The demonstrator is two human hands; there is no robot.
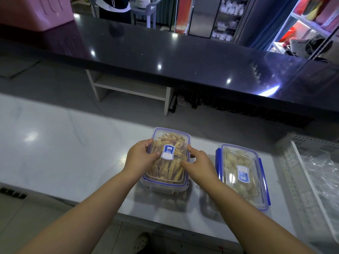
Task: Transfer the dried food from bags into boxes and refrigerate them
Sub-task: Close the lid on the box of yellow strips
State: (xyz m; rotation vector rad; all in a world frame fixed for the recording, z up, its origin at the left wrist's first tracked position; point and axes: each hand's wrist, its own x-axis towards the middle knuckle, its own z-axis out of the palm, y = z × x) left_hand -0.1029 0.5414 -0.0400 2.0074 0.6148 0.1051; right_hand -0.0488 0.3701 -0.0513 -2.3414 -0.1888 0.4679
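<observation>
A clear plastic box (167,173) with a blue-trimmed lid, full of yellow dried strips, sits in the middle of the white counter. My left hand (140,155) grips its left edge, thumb on the lid near the blue label. My right hand (199,162) rests on the right side of the lid with fingers spread over it. A second clear box (242,176) with blue clips, filled with pale dried pieces, stands just to the right, lid on, untouched.
A white perforated basket (300,162) holding crumpled clear plastic bags (324,173) stands at the right edge. A dark raised bar top (165,52) runs across behind the white counter (64,153). A person stands beyond the bar at the top.
</observation>
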